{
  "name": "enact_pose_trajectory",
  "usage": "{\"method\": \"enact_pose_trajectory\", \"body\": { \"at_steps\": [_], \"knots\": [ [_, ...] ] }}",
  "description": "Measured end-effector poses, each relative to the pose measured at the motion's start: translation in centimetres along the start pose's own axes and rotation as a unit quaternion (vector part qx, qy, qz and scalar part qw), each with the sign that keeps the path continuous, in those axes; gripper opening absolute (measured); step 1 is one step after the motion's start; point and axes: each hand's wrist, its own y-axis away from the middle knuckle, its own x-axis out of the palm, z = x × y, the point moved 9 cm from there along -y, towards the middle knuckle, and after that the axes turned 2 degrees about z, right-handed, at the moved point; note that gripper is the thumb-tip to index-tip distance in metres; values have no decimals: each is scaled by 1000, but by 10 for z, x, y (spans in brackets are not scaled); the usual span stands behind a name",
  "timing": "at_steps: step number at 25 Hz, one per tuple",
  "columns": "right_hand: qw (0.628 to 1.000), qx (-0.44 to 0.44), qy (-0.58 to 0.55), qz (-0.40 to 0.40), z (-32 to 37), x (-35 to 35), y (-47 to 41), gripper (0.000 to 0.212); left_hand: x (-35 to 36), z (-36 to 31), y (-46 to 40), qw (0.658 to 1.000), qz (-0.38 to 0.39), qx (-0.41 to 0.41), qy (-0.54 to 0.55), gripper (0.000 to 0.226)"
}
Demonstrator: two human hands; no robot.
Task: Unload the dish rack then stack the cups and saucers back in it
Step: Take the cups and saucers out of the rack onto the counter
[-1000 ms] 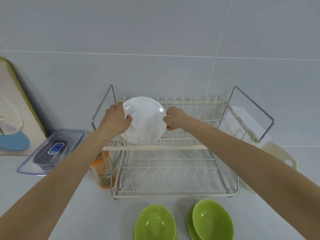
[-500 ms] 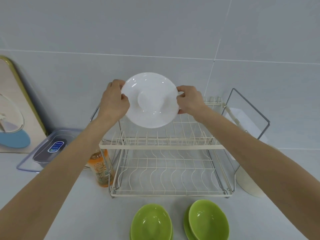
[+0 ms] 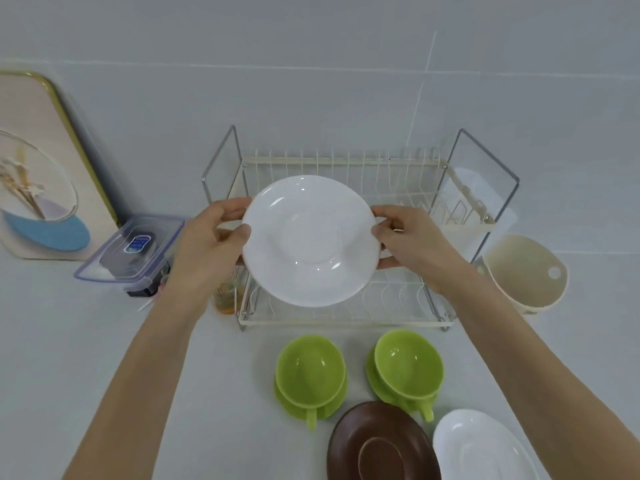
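1. Both hands are holding a white saucer [image 3: 310,240] in the air in front of the dish rack [image 3: 349,237], tilted so its face is showing to the camera.
2. The left hand [image 3: 207,244] is closed on the rim at 9 o'clock, thumb pressing on the front and fingers curling behind.
3. The right hand [image 3: 408,240] is gripping the rim at 3 o'clock in the same way, with fingertips [image 3: 382,233] pinching only the outer edge.
4. The rack appears to be standing empty on both tiers, so the unloading is probably nearing its end.
5. Two green cups, each sitting on a green saucer, are waiting on the table [image 3: 214,393]: the left cup [image 3: 311,370] at 6 o'clock from the rack, the right cup [image 3: 408,365] just beside it.
6. A brown saucer [image 3: 381,441] and a second white saucer [image 3: 481,448] are lying at 5 o'clock, near the bottom edge.
7. Risk: the glossy saucer is resting on fingertip pinches alone, so easing one hand early could be letting it slip or swing.
8. Risk: the free table space looks tight; lowering it blindly could be clipping the green cups or knocking the saucers below.
9. Risk: a low path might be catching the rack's front rail.
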Motion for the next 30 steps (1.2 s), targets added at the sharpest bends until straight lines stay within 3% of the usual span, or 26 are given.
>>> {"method": "enact_pose_trajectory", "body": {
  "at_steps": [7,10,15,24,30],
  "knots": [
    [997,75,14,21,-89,58,74,34,-9,93,86,994,22,-98,-32,38],
    [993,100,57,31,-123,83,98,34,-15,134,118,986,28,-159,-53,39],
    [984,157,34,83,-164,124,135,34,-29,185,162,965,33,-246,-81,38],
    [959,224,90,151,-195,159,165,33,-32,230,195,935,37,-336,-108,41],
    [951,244,106,156,-203,166,167,30,-21,241,200,925,65,-358,-111,41]
  ]
}}
